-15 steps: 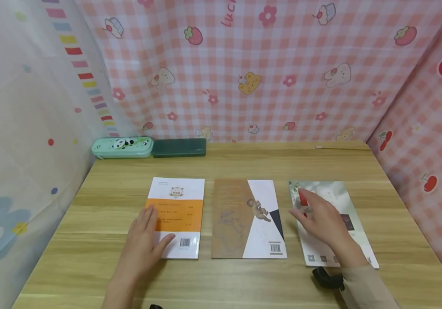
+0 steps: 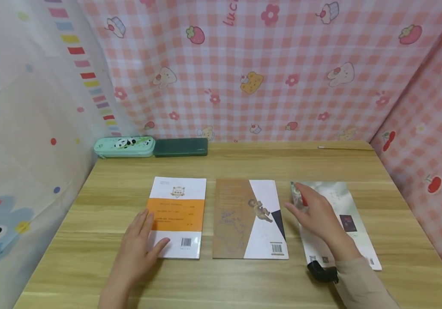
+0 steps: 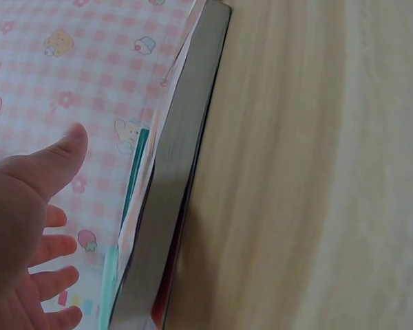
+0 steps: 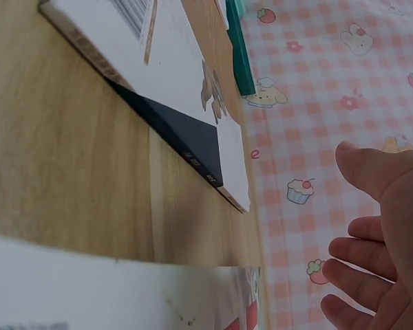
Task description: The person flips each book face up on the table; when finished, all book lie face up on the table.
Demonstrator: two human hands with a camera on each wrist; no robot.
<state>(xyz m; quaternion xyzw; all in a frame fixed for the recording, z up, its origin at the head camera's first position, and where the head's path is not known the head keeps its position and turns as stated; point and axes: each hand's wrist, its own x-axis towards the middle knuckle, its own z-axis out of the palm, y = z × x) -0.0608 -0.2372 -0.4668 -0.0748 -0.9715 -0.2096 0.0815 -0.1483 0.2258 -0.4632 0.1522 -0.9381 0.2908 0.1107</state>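
Note:
Three books lie face down in a row on the wooden table. My left hand (image 2: 136,249) is at the left edge of the white book with an orange band (image 2: 178,214), its fingertips and thumb overlapping that edge in the head view. That book's thick page edge (image 3: 182,151) runs beside the hand in the left wrist view. In the middle lies the brown and white book (image 2: 230,223) with a baby figure on it. Over the left part of the pale green-white book (image 2: 353,234), my right hand (image 2: 319,214) has its fingers extended and thumb apart, holding nothing.
A mint panda pencil case (image 2: 124,146) and a dark green case (image 2: 181,146) sit side by side at the table's back left. A thin stick (image 2: 346,148) lies along the back right edge. Patterned cloth hangs behind and at both sides.
My left hand has drawn slightly left, off the orange-banded book's surface towards its edge. My right hand has shifted a little left and away from me. The books lie as before.

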